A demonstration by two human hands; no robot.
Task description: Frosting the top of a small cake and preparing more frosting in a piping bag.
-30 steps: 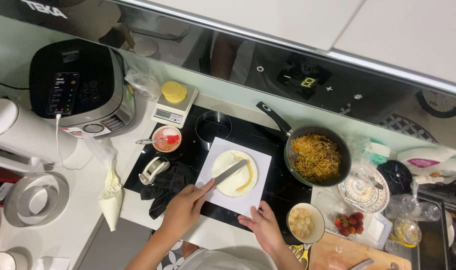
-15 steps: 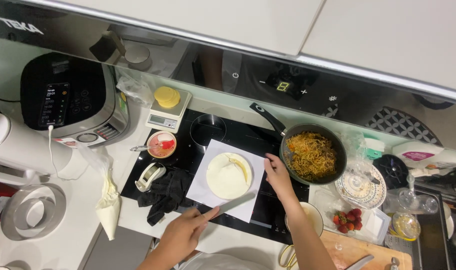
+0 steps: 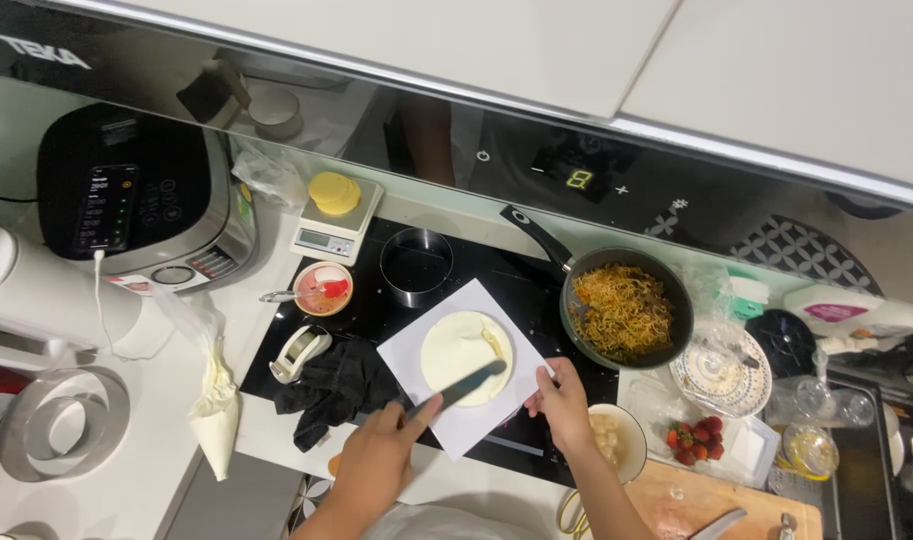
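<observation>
A pale cream disc (image 3: pixel 464 355) lies on a white sheet of paper (image 3: pixel 416 352) set on the black cooktop (image 3: pixel 516 290). My left hand (image 3: pixel 381 450) holds a dark flat-bladed spatula (image 3: pixel 466 385) whose blade rests on the lower right part of the disc. My right hand (image 3: pixel 561 400) presses on the paper's right edge, fingers down on the corner nearest the pan.
A black pan of fried noodles (image 3: pixel 624 312) sits at right, a metal ring (image 3: pixel 415 264) behind the paper. A black cloth (image 3: pixel 334 388), tape dispenser (image 3: pixel 298 352), piping bag (image 3: pixel 216 400), small bowl (image 3: pixel 321 288), kitchen scale (image 3: pixel 334 218) and cooker (image 3: pixel 141 205) lie left. Strawberries (image 3: pixel 691 438) and a bowl (image 3: pixel 616 440) stand right.
My left hand brought the spatula up from below the paper onto the disc. My right hand drew back from beside the pan to the paper's right edge.
</observation>
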